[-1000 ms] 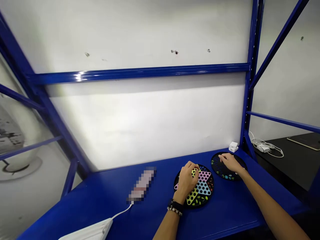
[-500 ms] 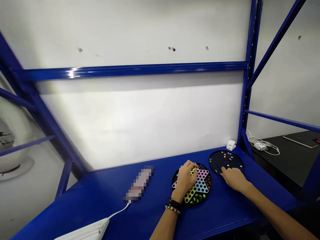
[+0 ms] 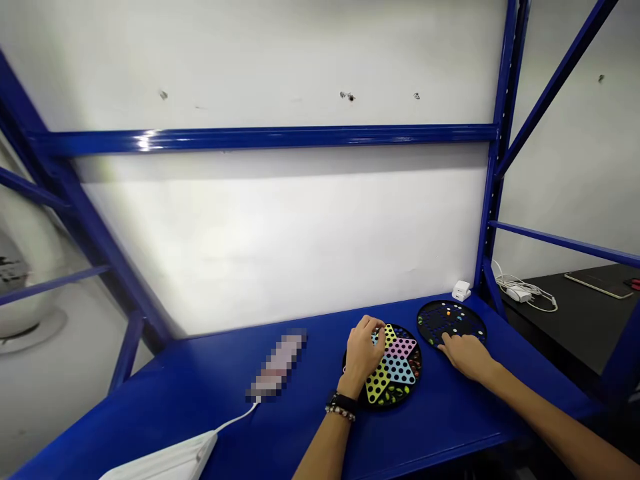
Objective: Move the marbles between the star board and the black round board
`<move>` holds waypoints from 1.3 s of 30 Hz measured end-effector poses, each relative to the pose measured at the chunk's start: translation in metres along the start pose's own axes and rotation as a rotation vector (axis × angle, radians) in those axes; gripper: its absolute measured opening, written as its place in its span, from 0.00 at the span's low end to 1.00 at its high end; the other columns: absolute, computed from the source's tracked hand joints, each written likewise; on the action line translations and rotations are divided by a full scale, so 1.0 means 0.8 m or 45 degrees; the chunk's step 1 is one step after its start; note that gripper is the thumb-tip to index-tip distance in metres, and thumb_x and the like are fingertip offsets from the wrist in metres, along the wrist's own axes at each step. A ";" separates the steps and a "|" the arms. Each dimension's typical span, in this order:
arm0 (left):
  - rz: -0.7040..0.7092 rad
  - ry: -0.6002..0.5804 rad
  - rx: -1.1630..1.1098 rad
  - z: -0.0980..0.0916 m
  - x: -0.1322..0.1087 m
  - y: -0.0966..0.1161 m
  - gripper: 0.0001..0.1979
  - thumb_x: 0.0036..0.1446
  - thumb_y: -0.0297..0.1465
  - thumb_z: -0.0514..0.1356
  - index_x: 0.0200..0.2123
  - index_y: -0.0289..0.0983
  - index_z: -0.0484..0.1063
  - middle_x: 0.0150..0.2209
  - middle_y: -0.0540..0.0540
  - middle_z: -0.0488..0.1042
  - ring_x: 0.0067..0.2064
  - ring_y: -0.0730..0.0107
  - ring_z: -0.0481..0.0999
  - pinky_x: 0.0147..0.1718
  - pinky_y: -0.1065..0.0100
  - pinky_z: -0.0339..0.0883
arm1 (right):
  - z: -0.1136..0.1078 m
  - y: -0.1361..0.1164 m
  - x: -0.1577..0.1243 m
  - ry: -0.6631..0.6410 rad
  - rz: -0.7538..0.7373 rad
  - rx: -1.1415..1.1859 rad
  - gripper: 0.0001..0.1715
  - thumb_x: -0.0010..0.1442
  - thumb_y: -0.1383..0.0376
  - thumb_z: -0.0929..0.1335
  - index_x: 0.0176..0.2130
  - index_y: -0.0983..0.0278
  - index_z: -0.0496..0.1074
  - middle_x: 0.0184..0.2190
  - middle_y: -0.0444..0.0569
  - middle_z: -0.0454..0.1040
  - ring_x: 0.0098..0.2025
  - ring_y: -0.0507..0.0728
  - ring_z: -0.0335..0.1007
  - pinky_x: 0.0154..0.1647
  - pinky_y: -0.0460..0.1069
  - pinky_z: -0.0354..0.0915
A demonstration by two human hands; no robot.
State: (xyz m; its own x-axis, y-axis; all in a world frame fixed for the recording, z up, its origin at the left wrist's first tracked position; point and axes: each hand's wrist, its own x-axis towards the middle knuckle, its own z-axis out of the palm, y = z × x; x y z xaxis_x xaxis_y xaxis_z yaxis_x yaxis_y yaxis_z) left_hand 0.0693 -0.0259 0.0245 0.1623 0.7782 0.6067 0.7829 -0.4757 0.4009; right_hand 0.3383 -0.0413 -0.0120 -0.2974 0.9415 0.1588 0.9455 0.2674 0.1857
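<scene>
A round Chinese checkers board, with a star in yellow, pink and blue and marbles around it, lies on the blue tabletop. Over its left part hovers my left hand, fingers curled together; what they hold, if anything, is hidden. My right hand rests at the near edge of a second round black board, to the right and farther back. Its fingers are bent down, and their tips are partly out of sight. A few white, orange, blue and green pieces are scattered on that black board.
A blurred-out phone-like object with a white cable to a white box lies left. White adapters stand near the blue frame post. Tangled white cords lie on a black table at the right.
My left hand has shifted slightly left and up, uncovering more of the star's middle and top. My right hand stays at the black board's near edge. The camera view has shifted slightly.
</scene>
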 end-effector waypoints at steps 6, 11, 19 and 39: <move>0.034 0.005 -0.001 0.003 0.000 -0.001 0.08 0.61 0.29 0.52 0.35 0.41 0.71 0.36 0.49 0.73 0.37 0.68 0.74 0.37 0.65 0.66 | 0.011 0.004 -0.005 0.070 0.004 0.022 0.21 0.71 0.57 0.55 0.43 0.66 0.69 0.35 0.56 0.78 0.33 0.61 0.77 0.31 0.48 0.63; 0.023 -0.026 -0.020 0.006 -0.001 -0.004 0.08 0.61 0.29 0.52 0.35 0.41 0.71 0.36 0.49 0.73 0.38 0.67 0.74 0.38 0.65 0.65 | 0.018 0.010 0.012 -0.007 -0.001 0.104 0.27 0.71 0.55 0.53 0.39 0.67 0.73 0.32 0.59 0.78 0.36 0.63 0.77 0.35 0.50 0.63; 0.041 -0.041 -0.001 0.006 -0.002 -0.005 0.08 0.61 0.29 0.52 0.35 0.41 0.71 0.37 0.48 0.73 0.39 0.67 0.75 0.37 0.65 0.65 | 0.020 0.021 0.027 -0.091 -0.023 0.236 0.29 0.70 0.54 0.53 0.39 0.65 0.76 0.36 0.59 0.78 0.39 0.63 0.76 0.38 0.51 0.63; 0.039 -0.071 -0.010 0.001 -0.001 0.002 0.09 0.62 0.30 0.51 0.34 0.41 0.70 0.36 0.47 0.73 0.39 0.66 0.74 0.37 0.64 0.65 | 0.021 0.067 0.064 -0.150 0.668 2.830 0.14 0.63 0.59 0.57 0.28 0.62 0.60 0.18 0.39 0.59 0.13 0.44 0.44 0.12 0.40 0.40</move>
State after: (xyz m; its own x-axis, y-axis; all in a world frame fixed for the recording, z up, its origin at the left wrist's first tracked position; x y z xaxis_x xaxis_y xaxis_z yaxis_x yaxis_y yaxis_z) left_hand 0.0705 -0.0272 0.0239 0.2196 0.7846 0.5798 0.7723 -0.5029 0.3880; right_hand 0.3756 0.0249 -0.0105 -0.1310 0.9632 -0.2347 -0.4459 -0.2686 -0.8538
